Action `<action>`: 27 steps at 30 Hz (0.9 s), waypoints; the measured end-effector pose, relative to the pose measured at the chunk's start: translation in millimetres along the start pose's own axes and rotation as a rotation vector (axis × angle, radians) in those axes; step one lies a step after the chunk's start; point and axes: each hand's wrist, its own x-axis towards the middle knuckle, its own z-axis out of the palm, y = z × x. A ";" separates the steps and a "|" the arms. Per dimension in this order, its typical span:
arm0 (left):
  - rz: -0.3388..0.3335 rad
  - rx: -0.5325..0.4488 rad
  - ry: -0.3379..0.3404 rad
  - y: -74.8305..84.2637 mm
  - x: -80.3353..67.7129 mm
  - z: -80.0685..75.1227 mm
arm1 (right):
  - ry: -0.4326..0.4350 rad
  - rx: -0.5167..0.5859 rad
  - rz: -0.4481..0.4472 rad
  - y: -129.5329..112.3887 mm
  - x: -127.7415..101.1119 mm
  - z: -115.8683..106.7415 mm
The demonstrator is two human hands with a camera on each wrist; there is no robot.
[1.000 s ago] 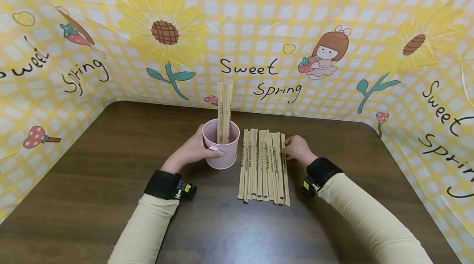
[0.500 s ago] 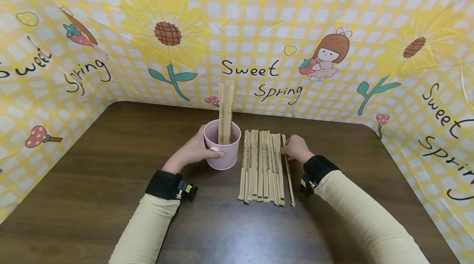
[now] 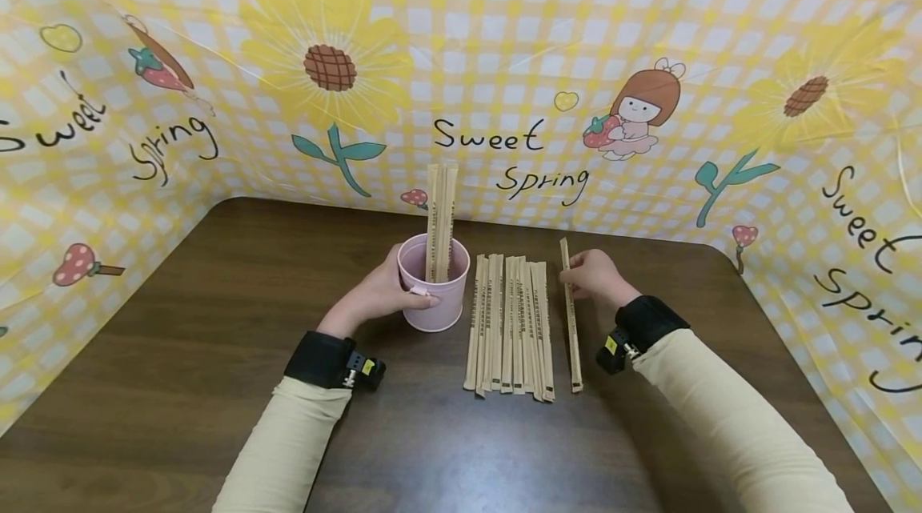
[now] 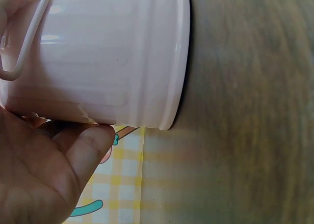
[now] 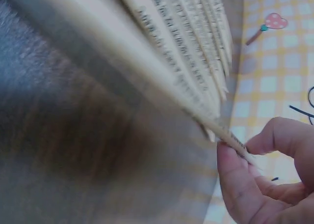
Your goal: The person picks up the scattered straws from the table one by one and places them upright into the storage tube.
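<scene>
A pink cup (image 3: 434, 293) stands on the brown table (image 3: 216, 321) with two paper-wrapped chopstick pairs (image 3: 441, 217) upright inside. My left hand (image 3: 382, 289) grips the cup's side by its small handle; the left wrist view shows the cup (image 4: 108, 57) against my palm. Several wrapped chopstick pairs (image 3: 510, 325) lie side by side just right of the cup. My right hand (image 3: 592, 277) pinches one wrapped pair (image 3: 571, 313) near its far end, pulled apart from the row; the right wrist view shows that pair (image 5: 196, 111) between my fingertips (image 5: 230, 160).
A yellow checked cloth with sunflowers and "Sweet Spring" lettering (image 3: 490, 133) walls the table on three sides. Both forearms wear cream sleeves and black wrist straps (image 3: 317, 357).
My right hand has drawn the rightmost wrapped pair out of the row, moving it right and toward the back. The left hand and cup have stayed put.
</scene>
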 end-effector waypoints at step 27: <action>0.078 0.000 -0.004 -1.4 3.4 1.4 | 0.236 -0.011 -0.307 -103.4 -42.0 -17.4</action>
